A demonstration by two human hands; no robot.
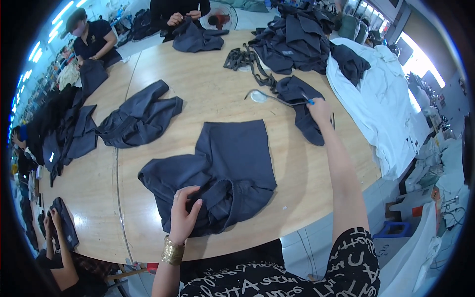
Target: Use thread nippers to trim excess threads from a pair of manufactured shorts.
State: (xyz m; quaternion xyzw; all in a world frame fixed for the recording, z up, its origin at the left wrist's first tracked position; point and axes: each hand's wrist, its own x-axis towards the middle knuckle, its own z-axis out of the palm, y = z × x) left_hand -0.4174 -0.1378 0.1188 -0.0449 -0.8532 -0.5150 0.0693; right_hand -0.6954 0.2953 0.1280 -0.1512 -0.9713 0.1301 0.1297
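Note:
Dark navy shorts (237, 148) lie on the wooden table in front of me, with the gathered elastic waistband nearest my body. My left hand (184, 213) rests on the fabric beside the waist opening, thumb apart from the fingers. Out to the right, my right hand (320, 110) is closed on a small blue-handled tool (310, 102) with a thin metal tip, which looks like thread snips. Beneath it is another dark garment (303, 119), bunched up. A dark cord (279, 100) runs left from there, past a round pale disc (258, 96).
A pile of dark garments (294, 42) stands at the far right, with dark straps (240, 58) beside it. White cloth (368, 99) drapes over the right edge. More shorts (141, 116) lie left. Co-workers handle garments at the far side (198, 37) and left.

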